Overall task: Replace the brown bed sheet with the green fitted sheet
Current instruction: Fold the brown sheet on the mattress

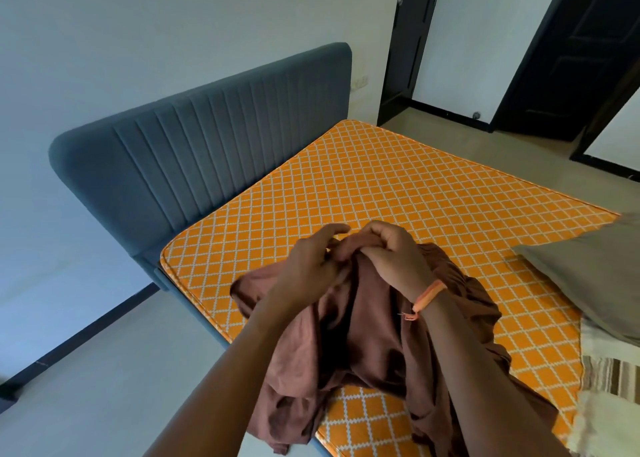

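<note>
The brown bed sheet [367, 345] is bunched into a loose bundle, lifted above the near edge of the bare orange diamond-patterned mattress [398, 186]. My left hand [308, 262] pinches a fold at the top of the bundle with its fingers partly spread. My right hand [394, 252], with an orange band at the wrist, grips the same top edge with curled fingers. Folds of the sheet hang down between my forearms and over the mattress edge. No green fitted sheet is in view.
A grey-blue padded headboard [207, 144] stands at the left end of the bed. A grey pillow [595, 269] and a cream striped cloth [609, 380] lie at the right. Pale floor runs along the near side; dark doors [571, 51] stand at the far right.
</note>
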The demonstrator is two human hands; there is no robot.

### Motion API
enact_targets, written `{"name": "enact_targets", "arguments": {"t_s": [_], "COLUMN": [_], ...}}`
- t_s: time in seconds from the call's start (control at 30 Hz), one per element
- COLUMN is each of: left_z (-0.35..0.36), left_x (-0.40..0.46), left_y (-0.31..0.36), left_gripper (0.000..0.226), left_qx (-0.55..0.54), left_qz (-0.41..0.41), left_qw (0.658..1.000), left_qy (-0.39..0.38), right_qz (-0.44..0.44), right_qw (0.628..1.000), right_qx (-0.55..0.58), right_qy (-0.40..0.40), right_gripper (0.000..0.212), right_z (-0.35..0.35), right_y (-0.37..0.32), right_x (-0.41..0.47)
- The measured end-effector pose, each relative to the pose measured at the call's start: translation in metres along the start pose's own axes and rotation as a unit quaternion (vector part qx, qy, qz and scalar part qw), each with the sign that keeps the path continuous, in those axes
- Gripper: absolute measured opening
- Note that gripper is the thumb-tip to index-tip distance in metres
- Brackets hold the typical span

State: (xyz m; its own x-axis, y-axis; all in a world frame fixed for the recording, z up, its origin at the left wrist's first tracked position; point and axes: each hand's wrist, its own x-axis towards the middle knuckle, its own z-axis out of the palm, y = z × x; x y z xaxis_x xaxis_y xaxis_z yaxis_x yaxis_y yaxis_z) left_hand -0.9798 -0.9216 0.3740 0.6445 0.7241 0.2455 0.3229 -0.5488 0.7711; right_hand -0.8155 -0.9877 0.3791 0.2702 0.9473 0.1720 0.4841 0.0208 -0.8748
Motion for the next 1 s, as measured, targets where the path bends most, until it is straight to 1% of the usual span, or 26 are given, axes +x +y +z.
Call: {"name": "enact_targets", "arguments": {"t_s": [0.07, 0.13, 0.2, 0.23, 0.27, 0.3, 0.33, 0.4, 0.43, 0.47, 0.5, 0.53, 0.57, 0.6, 0.67, 0.7, 0.73, 0.77, 0.8, 0.83, 0.87, 0.9, 0.93, 1.0], "left_z": [-0.010, -0.019, -0.020, -0.019, -0.018, -0.017, -0.017, -0.020, -0.022, -0.023, -0.024, -0.024, -0.024, -0.024, -0.022, -0.021, -0.020, -0.018, -0.014, -0.008, -0.003, 0.002, 0.007, 0.013], "left_x": [0.000, 0.003, 0.004, 0.006, 0.008, 0.010, 0.012, 0.015, 0.017, 0.018, 0.020, 0.021, 0.023, 0.024, 0.026, 0.026, 0.025, 0.023, 0.021, 0.020, 0.018, 0.016, 0.014, 0.011], "left_y": [-0.001, 0.001, 0.008, 0.010, 0.012, 0.015, 0.017, 0.018, 0.018, 0.020, 0.020, 0.020, 0.018, 0.015, 0.006, 0.002, -0.002, -0.003, -0.004, -0.004, 0.001, 0.009, 0.015, 0.023], "left_gripper": [0.033, 0.019, 0.019, 0.019, 0.019, 0.020, 0.022, 0.026, 0.030, 0.034, 0.038, 0.041, 0.041, 0.041, 0.034, 0.023, 0.008, 0.017, 0.038, 0.052, 0.058, 0.056, 0.048, 0.031], "left_qx": [-0.009, 0.004, 0.011, 0.010, 0.010, 0.017, 0.020, 0.010, 0.006, 0.001, 0.001, -0.001, 0.003, 0.008, 0.042, 0.058, 0.075, 0.097, 0.110, 0.094, 0.053, -0.007, -0.065, -0.157], "left_qz": [-0.016, 0.009, 0.021, 0.016, 0.011, 0.002, -0.009, -0.030, -0.044, -0.053, -0.059, -0.060, -0.068, -0.078, -0.100, -0.110, -0.116, -0.112, -0.099, -0.076, -0.051, -0.027, -0.004, 0.024], "left_qw": [1.000, 1.000, 1.000, 0.999, 0.998, 0.997, 0.994, 0.988, 0.984, 0.980, 0.977, 0.976, 0.975, 0.974, 0.974, 0.974, 0.974, 0.975, 0.978, 0.986, 0.994, 0.999, 0.998, 0.987], "left_qy": [0.013, 0.010, 0.017, 0.033, 0.056, 0.081, 0.107, 0.154, 0.174, 0.191, 0.203, 0.211, 0.213, 0.212, 0.198, 0.190, 0.179, 0.167, 0.146, 0.116, 0.084, 0.046, 0.016, -0.021], "right_qz": [0.001, 0.020, 0.047, 0.061, 0.081, 0.105, 0.128, 0.146, 0.141, 0.132, 0.129, 0.135, 0.149, 0.172, 0.207, 0.213, 0.213, 0.202, 0.188, 0.178, 0.174, 0.177, 0.179, 0.187], "right_qw": [0.993, 0.978, 0.964, 0.950, 0.928, 0.907, 0.894, 0.890, 0.895, 0.911, 0.935, 0.956, 0.966, 0.966, 0.945, 0.929, 0.916, 0.908, 0.902, 0.897, 0.894, 0.886, 0.876, 0.865], "right_qx": [-0.091, -0.174, -0.233, -0.280, -0.338, -0.384, -0.403, -0.398, -0.385, -0.347, -0.277, -0.185, -0.089, 0.008, 0.187, 0.258, 0.314, 0.357, 0.386, 0.404, 0.413, 0.427, 0.445, 0.461], "right_qy": [0.079, 0.111, 0.122, 0.128, 0.133, 0.140, 0.149, 0.169, 0.175, 0.178, 0.178, 0.183, 0.191, 0.190, 0.172, 0.155, 0.127, 0.086, 0.044, 0.007, -0.019, -0.037, -0.051, -0.061], "right_gripper": [0.011, 0.012, 0.012, 0.013, 0.019, 0.032, 0.045, 0.064, 0.066, 0.061, 0.052, 0.042, 0.034, 0.028, 0.015, 0.020, 0.038, 0.056, 0.065, 0.065, 0.060, 0.057, 0.058, 0.067], "right_z": [-0.006, -0.009, -0.005, -0.001, 0.003, 0.006, 0.009, 0.014, 0.017, 0.019, 0.021, 0.022, 0.022, 0.022, 0.020, 0.016, 0.011, 0.006, 0.002, -0.002, -0.006, -0.008, -0.010, -0.013], "right_y": [0.017, 0.034, 0.054, 0.063, 0.072, 0.080, 0.087, 0.102, 0.110, 0.118, 0.122, 0.122, 0.120, 0.114, 0.101, 0.092, 0.081, 0.068, 0.055, 0.040, 0.027, 0.018, 0.011, 0.006], "right_x": [-0.004, -0.011, -0.016, -0.020, -0.023, -0.028, -0.035, -0.051, -0.059, -0.066, -0.071, -0.074, -0.073, -0.070, -0.058, -0.051, -0.043, -0.037, -0.030, -0.025, -0.020, -0.016, -0.013, -0.009]}}
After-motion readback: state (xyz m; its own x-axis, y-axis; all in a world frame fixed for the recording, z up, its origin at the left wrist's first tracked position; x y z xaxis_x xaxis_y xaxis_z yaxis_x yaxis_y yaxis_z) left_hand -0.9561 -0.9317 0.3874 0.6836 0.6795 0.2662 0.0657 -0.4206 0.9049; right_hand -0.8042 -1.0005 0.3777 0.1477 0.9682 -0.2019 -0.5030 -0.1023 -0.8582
